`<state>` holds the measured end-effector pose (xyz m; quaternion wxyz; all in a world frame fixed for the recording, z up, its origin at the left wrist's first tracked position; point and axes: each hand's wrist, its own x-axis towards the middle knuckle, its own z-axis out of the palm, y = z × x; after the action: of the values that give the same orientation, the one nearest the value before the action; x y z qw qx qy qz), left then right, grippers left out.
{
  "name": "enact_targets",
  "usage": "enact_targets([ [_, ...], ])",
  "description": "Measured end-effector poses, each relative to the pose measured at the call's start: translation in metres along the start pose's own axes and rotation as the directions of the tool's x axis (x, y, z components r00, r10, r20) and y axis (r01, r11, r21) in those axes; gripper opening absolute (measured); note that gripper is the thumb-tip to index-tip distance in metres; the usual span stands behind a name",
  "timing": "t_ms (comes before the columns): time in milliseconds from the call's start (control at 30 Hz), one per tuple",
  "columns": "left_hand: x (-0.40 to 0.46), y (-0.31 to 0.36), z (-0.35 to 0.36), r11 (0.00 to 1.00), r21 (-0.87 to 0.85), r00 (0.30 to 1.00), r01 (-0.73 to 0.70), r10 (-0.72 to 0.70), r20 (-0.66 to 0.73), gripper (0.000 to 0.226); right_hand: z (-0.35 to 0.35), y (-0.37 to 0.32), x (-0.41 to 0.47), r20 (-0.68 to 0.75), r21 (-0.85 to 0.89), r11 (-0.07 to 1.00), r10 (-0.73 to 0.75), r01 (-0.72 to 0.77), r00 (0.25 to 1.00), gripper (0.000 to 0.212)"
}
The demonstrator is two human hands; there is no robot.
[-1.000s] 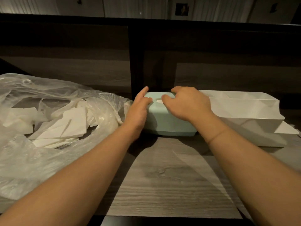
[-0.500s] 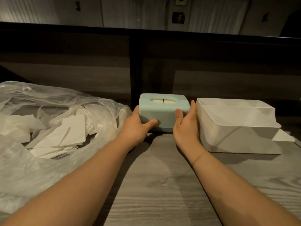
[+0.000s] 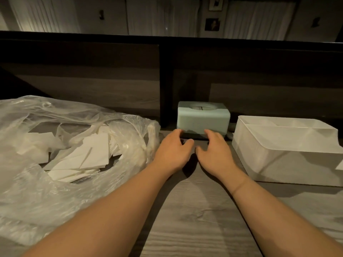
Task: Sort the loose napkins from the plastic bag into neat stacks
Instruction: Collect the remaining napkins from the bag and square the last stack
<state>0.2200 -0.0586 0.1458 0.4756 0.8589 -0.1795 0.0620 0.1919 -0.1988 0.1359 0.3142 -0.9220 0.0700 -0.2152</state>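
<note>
Resting low at the centre of the frame, my left hand [image 3: 171, 152] and right hand [image 3: 213, 153] lie side by side on the bench [image 3: 200, 219], fingers loosely curled, holding nothing, just below the pale green box [image 3: 203, 117]. Loose napkins [image 3: 89, 154] sit inside the plastic bag [image 3: 55, 191] at left; a white bin [image 3: 289, 164] stands at right.

On the grey wood-grain desk [image 3: 194, 229], the clear plastic bag [image 3: 55, 191] holding loose white napkins [image 3: 89, 154] lies left, the white plastic divided bin [image 3: 289, 164] right, the pale green tissue box [image 3: 203, 120] between them, behind both hands.
</note>
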Motion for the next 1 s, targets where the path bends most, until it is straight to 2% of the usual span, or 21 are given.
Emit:
enact_targets([
  [133,0.000,0.000,0.001,0.999,0.029,0.999,-0.022,0.021,0.026,0.035,0.000,0.000,0.001,0.093,-0.054,0.999,0.002,0.003,0.996,0.056],
  [233,-0.005,0.004,-0.003,1.000,-0.004,0.999,-0.019,0.019,0.038,0.037,-0.003,-0.005,-0.003,0.083,-0.072,0.997,-0.012,0.018,0.997,0.042],
  [367,-0.015,0.023,-0.015,0.985,-0.175,0.999,-0.012,0.019,0.041,0.034,-0.011,-0.018,-0.017,-0.067,0.106,0.992,-0.068,0.075,0.995,0.026],
  [467,-0.018,0.043,-0.030,0.965,-0.262,1.000,0.013,-0.014,0.001,0.030,-0.009,-0.032,-0.029,-0.079,0.291,0.943,-0.142,0.160,0.987,0.034],
  [533,-0.020,0.052,-0.047,0.984,-0.180,1.000,0.009,-0.012,-0.014,0.030,-0.005,-0.046,-0.033,-0.088,0.342,0.917,-0.185,0.204,0.979,0.041],
  [633,-0.027,0.053,-0.086,0.998,-0.062,0.998,-0.031,0.029,-0.047,0.030,0.005,-0.074,-0.042,-0.025,0.410,0.879,-0.254,0.242,0.967,0.032],
  [700,-0.033,0.043,-0.118,0.999,0.027,0.994,-0.040,0.043,-0.099,0.024,0.015,-0.093,-0.048,0.067,0.346,0.871,-0.394,0.349,0.916,0.023],
  [767,-0.041,0.026,-0.150,0.990,0.139,0.989,-0.002,0.022,-0.146,0.018,0.025,-0.112,-0.050,0.216,0.213,0.857,-0.509,0.469,0.833,0.009],
  [800,-0.045,0.016,-0.166,0.977,0.213,0.988,0.033,0.000,-0.152,0.018,0.029,-0.122,-0.049,0.305,0.138,0.840,-0.540,0.524,0.785,0.008],
  [867,-0.056,-0.007,-0.194,0.906,0.404,0.988,0.122,-0.073,-0.135,0.022,0.036,-0.140,-0.049,0.468,0.051,0.796,-0.552,0.603,0.689,0.017],
  [900,-0.062,-0.018,-0.207,0.839,0.518,0.985,0.164,-0.113,-0.128,0.025,0.038,-0.146,-0.049,0.523,0.032,0.788,-0.537,0.615,0.661,0.020],
  [1000,-0.083,-0.047,-0.240,0.554,0.795,0.966,0.246,-0.206,-0.155,0.031,0.040,-0.149,-0.053,0.589,-0.079,0.794,-0.451,0.603,0.671,0.032],
])
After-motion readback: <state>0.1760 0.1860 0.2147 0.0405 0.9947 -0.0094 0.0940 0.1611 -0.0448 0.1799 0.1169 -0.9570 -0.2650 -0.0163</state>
